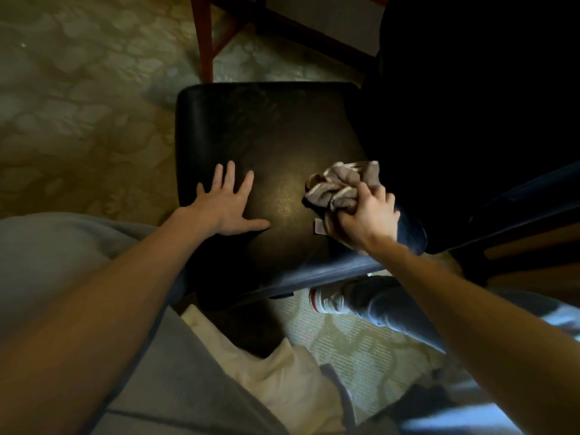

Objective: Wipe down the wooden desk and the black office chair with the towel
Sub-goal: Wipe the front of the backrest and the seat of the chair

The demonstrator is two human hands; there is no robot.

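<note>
**On the chair seat [276, 130], two hands**

The left hand [227, 204] lies flat, fingers spread wide on the seat. Right of them, the right hand [367, 218] has its curled fingers clutching the bunched grey towel [339, 186] against the seat.

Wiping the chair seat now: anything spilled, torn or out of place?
Nothing stands out. The left hand lies flat on the black chair seat, the right hand grips the bunched towel on it, and the lit part shows no spill or tear. The far right is too dark to judge.
</note>
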